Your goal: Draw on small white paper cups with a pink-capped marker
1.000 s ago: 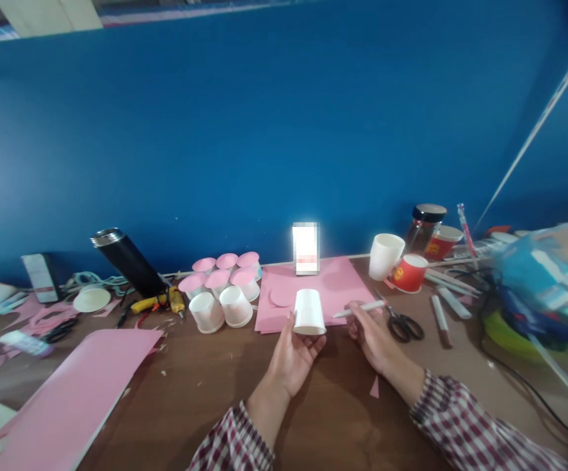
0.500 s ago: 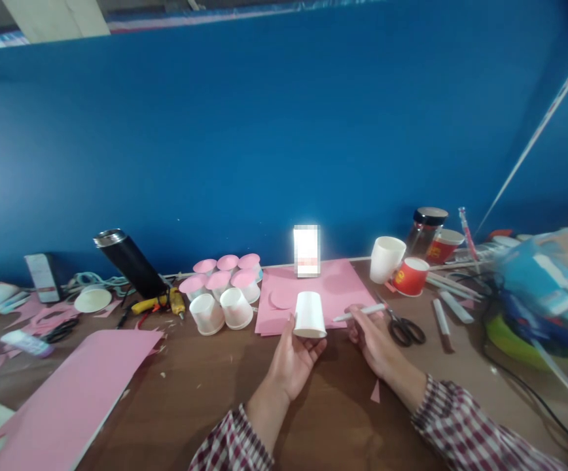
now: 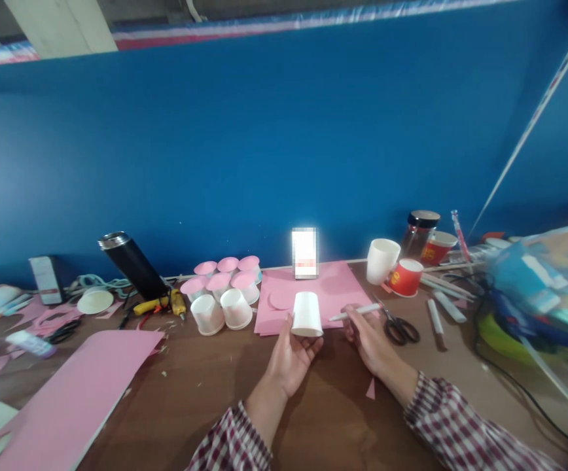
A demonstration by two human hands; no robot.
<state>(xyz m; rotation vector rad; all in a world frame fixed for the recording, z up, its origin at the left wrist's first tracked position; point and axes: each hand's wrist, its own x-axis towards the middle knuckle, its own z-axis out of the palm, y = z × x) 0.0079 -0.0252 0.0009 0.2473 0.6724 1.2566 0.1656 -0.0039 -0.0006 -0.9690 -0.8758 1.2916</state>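
Observation:
My left hand (image 3: 291, 363) is closed around a white paper cup (image 3: 307, 314), its wide rim turned down toward me. In my right hand (image 3: 365, 337) a slim white pen (image 3: 355, 312) is gripped, its tip pointing left, a little apart from the cup. Behind both hands lie pink paper sheets (image 3: 337, 281) with a pink paper disc (image 3: 281, 299) on top. Left of the cup stand two white cups (image 3: 236, 309) and several cups topped in pink (image 3: 218, 283). Black-handled scissors (image 3: 402, 329) rest just right of my right hand.
At the back right are a white cup (image 3: 383, 261), a red paper cup (image 3: 406, 277) and a dark-lidded jar (image 3: 420, 235). A black flask (image 3: 134, 268) leans near a yellow glue gun (image 3: 159, 304). Pink board (image 3: 88, 386) covers the left front. A blue wall (image 3: 284, 144) rises behind.
The view has shifted slightly, so the things sit a little differently in the frame. Both hands keep their holds on the cup and pen, with the pen still beside the cup.

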